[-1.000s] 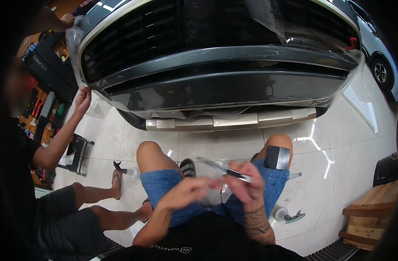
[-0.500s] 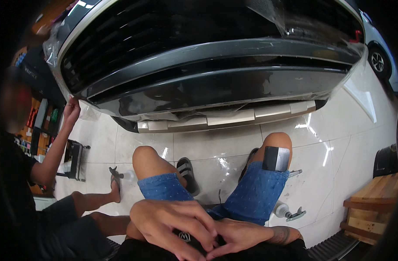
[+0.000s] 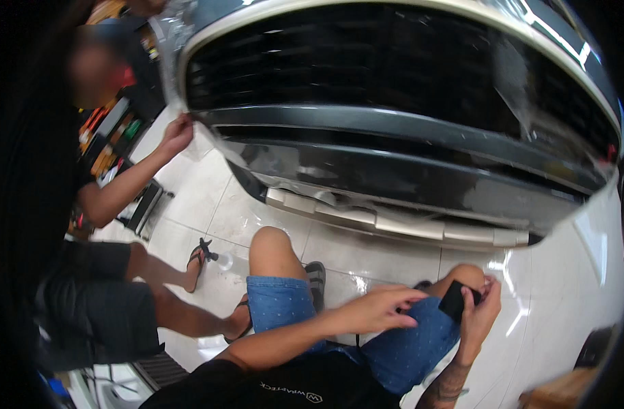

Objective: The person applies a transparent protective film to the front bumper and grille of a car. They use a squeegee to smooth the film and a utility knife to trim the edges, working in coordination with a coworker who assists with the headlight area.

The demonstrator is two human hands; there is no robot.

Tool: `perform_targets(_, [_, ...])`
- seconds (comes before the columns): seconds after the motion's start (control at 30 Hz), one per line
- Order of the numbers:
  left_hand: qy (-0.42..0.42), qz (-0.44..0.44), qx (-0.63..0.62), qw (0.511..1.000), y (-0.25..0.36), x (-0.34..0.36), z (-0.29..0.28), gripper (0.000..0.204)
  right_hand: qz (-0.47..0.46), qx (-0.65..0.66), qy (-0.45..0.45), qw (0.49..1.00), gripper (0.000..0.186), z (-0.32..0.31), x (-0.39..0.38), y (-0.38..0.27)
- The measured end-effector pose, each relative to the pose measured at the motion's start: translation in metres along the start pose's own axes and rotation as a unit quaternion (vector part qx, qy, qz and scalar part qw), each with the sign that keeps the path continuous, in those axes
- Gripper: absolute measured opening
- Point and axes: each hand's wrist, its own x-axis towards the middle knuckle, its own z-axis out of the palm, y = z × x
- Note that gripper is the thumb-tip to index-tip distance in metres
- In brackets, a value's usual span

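My right hand (image 3: 480, 310) grips a flat black square card (image 3: 452, 301) between thumb and fingers, just over my right knee. My left hand (image 3: 387, 308) reaches across above my right thigh, fingers stretched and a little apart, with nothing clearly visible in it. Before me is a dark grey car bumper (image 3: 407, 170) with a black grille (image 3: 394, 68). Clear film (image 3: 336, 199) lies wrinkled along its lower edge, above a silver lower trim (image 3: 407, 226). Neither hand touches the car.
At left a co-worker's hand (image 3: 178, 133) pinches at the bumper's corner, near loose clear film (image 3: 179, 41). A spray bottle (image 3: 225, 260) stands by that person's foot. A wooden box (image 3: 561, 392) is at lower right, and a wheeled cart (image 3: 147, 208) stands behind the co-worker.
My hands, together at my lap before, have separated. The right has picked the black card up off my right knee; the left has moved rightward. My view has shifted, so the car appears tilted.
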Motion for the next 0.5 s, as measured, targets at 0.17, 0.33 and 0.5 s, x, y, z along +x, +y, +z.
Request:
perform_targets(0.17, [0.041,0.181,0.010,0.983,0.000,0.065,0.052,0.116,0.072,0.309,-0.046,0.947,0.023,0.014,-0.011,-0.015])
perform_targets(0.33, [0.091,0.144,-0.082,0.982,0.049,0.097,0.024,0.084,-0.037,0.585,-0.045,0.809,0.064,-0.004,0.006,-0.051])
perform_targets(0.5, [0.157,0.385,0.083,0.906,0.074,0.176,0.025,0.035,-0.108,0.615,0.084,0.777,0.051,-0.017,0.043,-0.045])
